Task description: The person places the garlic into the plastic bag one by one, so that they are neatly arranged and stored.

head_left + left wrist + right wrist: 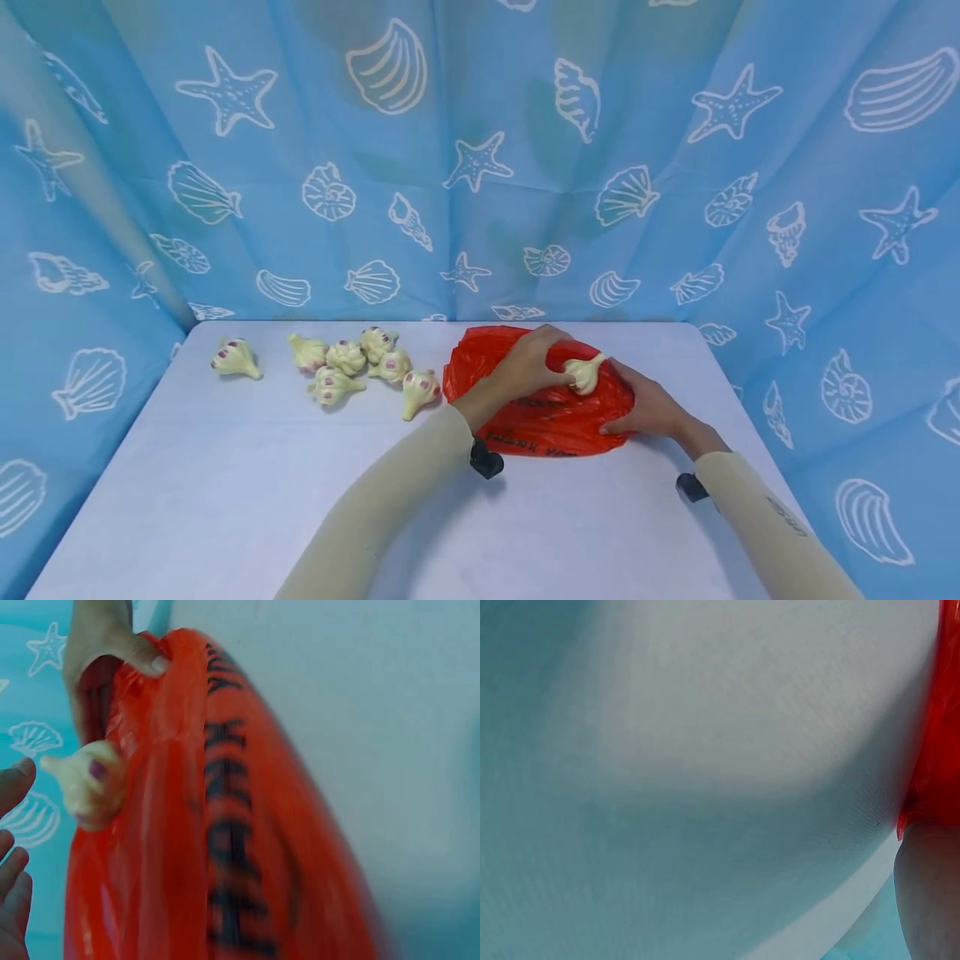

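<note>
A red plastic bag (555, 417) with black lettering lies on the table. One garlic bulb (582, 375), cream with a purple patch, rests against its upper side. My left hand (531, 364) is over the bag beside this bulb; in the left wrist view its thumb and fingers (13, 889) are spread, with a gap to the garlic. At the bag's right end, my right hand (652, 404) grips the plastic, thumb in front and the other fingers partly hidden behind. The right wrist view catches only part of that hand (930, 892) against the red plastic.
Several garlic bulbs (347, 357) are grouped on the white table (225, 483) left of the bag. A separate bulb (236, 358) lies near the far left corner. Blue curtains (480, 225) with shell and starfish prints enclose the back and sides.
</note>
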{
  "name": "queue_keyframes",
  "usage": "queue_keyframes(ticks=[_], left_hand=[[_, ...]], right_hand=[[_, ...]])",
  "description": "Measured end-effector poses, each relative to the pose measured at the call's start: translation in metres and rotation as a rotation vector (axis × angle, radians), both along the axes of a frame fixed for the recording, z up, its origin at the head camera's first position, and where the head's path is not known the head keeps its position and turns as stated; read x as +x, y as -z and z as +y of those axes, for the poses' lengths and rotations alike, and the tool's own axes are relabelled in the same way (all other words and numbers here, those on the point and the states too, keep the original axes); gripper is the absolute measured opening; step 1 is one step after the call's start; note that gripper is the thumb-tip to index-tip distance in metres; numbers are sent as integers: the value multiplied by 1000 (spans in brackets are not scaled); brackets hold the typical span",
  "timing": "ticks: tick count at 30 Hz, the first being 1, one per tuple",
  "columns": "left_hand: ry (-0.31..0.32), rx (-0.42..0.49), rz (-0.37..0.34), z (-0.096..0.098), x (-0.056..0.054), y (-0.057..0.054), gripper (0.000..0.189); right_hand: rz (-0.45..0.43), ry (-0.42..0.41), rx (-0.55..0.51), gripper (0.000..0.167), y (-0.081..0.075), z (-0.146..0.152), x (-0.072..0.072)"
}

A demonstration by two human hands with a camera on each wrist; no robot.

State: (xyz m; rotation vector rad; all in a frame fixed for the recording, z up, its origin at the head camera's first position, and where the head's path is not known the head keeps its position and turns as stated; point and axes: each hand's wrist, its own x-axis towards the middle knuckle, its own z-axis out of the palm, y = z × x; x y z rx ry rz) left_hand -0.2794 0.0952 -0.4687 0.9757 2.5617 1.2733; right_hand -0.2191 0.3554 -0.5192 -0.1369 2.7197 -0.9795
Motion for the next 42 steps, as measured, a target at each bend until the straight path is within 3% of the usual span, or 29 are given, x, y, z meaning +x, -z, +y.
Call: queue_keyframes(ticks=[8,15,20,27,35,42], left_hand=[[-33,-123,131,-47,-6,-6,69],[-57,-110,118,-92,-10,-8,64],[-124,-79,152,-125,-9,-9,60],[-182,-201,218,-186,-5,-14,58],[-181,-305,279,-255,-2,-22,52],[-144,-346,355,-297,9,-12,50]], right_hand=[[-19,10,-11,137,2,1,2],[-30,18,3,138,4,4,5],[-18,15,-1,138,7,4,6],[-10,-7,6,137,8,0,5],[12,-15,4,136,2,-2,0],[-1,-8,16,139,2,0,-2]])
